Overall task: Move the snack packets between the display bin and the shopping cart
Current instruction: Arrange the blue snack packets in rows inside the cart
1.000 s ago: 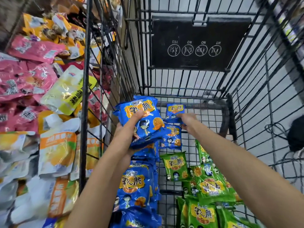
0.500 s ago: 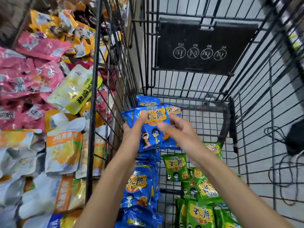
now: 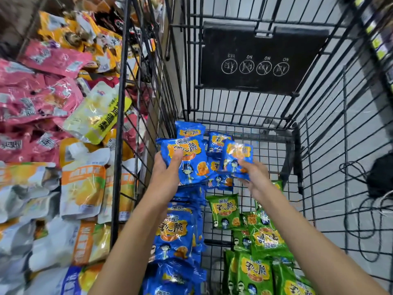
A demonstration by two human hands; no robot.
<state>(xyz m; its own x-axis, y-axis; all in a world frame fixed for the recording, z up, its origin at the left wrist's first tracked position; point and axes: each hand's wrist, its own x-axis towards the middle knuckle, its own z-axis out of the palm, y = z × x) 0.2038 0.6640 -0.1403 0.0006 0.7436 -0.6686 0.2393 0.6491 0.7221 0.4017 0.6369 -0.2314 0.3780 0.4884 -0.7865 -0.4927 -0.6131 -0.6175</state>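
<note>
Over the black wire shopping cart [image 3: 297, 133] my left hand [image 3: 164, 173] grips a stack of blue snack packets [image 3: 191, 165], thumb on the top one. My right hand [image 3: 253, 177] pinches a single blue packet [image 3: 237, 156] by its lower edge, lifted a little to the right of the stack. More blue packets [image 3: 174, 233] lie along the cart's left side and at its far end [image 3: 217, 143]. Green packets [image 3: 225, 209] cover the cart floor on the right. The display bin [image 3: 119, 128] stands on the left, full of pink, yellow and orange-white packets.
A black child-seat panel [image 3: 255, 60] with round warning icons hangs on the cart's far wall. A black cable [image 3: 361, 220] and a dark object [image 3: 380, 175] lie on the grey floor beyond the cart's right side. The bin's wire wall stands against the cart's left side.
My right hand went from the cart's far end to the stack in my left hand, then drew right with one blue packet. The view tilted slightly; my left hand holds the stack as before.
</note>
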